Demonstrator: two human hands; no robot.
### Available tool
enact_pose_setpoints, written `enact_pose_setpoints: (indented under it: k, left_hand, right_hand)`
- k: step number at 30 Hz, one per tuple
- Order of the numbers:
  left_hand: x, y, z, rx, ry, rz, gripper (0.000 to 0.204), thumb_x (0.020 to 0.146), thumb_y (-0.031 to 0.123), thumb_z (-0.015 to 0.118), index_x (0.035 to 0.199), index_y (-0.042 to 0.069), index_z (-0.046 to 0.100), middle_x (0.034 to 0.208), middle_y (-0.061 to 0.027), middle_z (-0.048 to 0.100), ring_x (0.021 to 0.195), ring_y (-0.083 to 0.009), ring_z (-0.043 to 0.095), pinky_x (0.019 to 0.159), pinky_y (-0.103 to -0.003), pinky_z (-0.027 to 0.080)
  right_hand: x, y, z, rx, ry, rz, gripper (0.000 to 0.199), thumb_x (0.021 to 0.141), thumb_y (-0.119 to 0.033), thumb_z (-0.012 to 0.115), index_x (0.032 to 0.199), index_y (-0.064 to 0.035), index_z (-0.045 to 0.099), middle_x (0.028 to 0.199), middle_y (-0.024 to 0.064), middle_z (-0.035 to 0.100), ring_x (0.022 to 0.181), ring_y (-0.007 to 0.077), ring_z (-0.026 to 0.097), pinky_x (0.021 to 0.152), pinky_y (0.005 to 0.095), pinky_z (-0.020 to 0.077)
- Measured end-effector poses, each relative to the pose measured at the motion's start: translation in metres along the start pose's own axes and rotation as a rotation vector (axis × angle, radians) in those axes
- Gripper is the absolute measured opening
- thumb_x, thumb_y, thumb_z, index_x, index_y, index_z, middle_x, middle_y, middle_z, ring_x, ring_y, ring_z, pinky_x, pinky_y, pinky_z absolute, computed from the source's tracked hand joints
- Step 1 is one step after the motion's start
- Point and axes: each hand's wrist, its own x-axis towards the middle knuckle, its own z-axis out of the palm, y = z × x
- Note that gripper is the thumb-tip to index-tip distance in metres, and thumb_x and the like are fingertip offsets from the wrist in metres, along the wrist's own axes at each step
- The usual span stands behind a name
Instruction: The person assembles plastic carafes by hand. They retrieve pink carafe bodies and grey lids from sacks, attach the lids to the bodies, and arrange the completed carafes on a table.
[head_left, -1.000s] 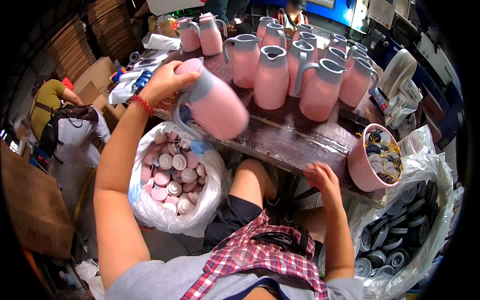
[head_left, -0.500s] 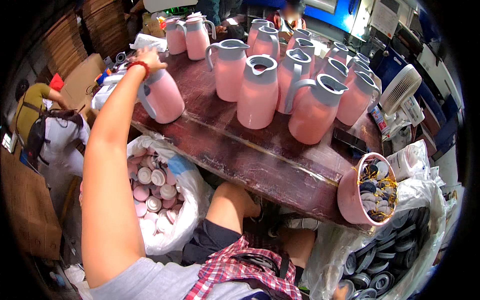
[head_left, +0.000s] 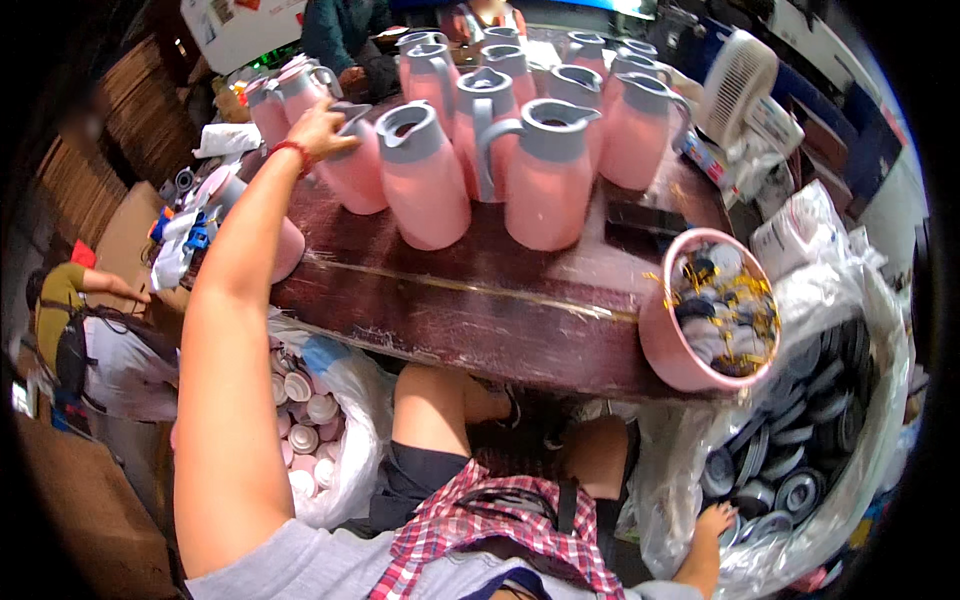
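My left arm stretches over the dark red table (head_left: 460, 325). My left hand (head_left: 325, 130) is closed around the handle side of a pink jug (head_left: 357, 175) with a grey rim; the handle itself is hidden. Just right of it stands another pink jug (head_left: 425, 185), its grey spout open at the top. By the table's left edge, another pink jug (head_left: 288, 250) is partly covered by my forearm. Low at the right, my right hand (head_left: 715, 522) reaches into a clear plastic bag (head_left: 655, 500), fingers curled over the edge of a grey lid (head_left: 738, 530).
Several pink jugs crowd the table's far side. A pink tub (head_left: 665, 345) of small grey parts sits at the right corner, near a dark phone (head_left: 640, 222) and a white fan (head_left: 740, 85). A bag (head_left: 365, 440) of pink and white caps stands below. Other people are left and behind.
My left hand has let go of the jug at the table's left edge and moved right to another jug. My right hand has come further into view over the lids. The view has shifted right.
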Motion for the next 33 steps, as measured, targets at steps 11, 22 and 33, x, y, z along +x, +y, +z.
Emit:
enact_pose_setpoints:
  k: [11,22,33]
  left_hand:
    - [-0.174,0.033,-0.055,-0.112,0.301,0.075,0.049,0.088,0.038,0.056,0.114,-0.004,0.054,0.105,-0.0176,0.054,0.098,-0.0293,0.052,0.087,-0.035,0.040]
    - [-0.358,0.134,-0.008,-1.861,0.482,-0.645,0.042,0.094,0.036,0.044,0.120,0.004,0.052,0.119,-0.0079,0.054,0.104,-0.0194,0.054,0.094,-0.033,0.039]
    - [-0.384,0.178,0.048,-2.032,0.549,-0.584,0.040,0.096,0.039,0.041,0.106,0.005,0.059,0.099,-0.0037,0.063,0.089,-0.0138,0.059,0.081,-0.030,0.045]
  right_hand:
    - [-0.020,0.025,-0.008,-0.321,-0.125,-0.201,0.065,0.089,-0.034,0.044,0.147,-0.0206,0.017,0.154,0.0061,0.010,0.139,0.0375,0.009,0.097,0.0718,0.0126]
    - [-0.011,0.038,0.028,-0.489,-0.007,-0.257,0.071,0.088,-0.045,0.044,0.147,-0.0214,0.013,0.154,0.0067,0.004,0.139,0.0383,0.004,0.097,0.0766,0.0024]
    - [0.004,0.050,-0.020,-0.124,-0.192,-0.374,0.094,0.069,-0.050,0.068,0.145,-0.0204,0.022,0.152,0.0114,0.014,0.138,0.0398,0.013,0.098,0.0716,0.0154]
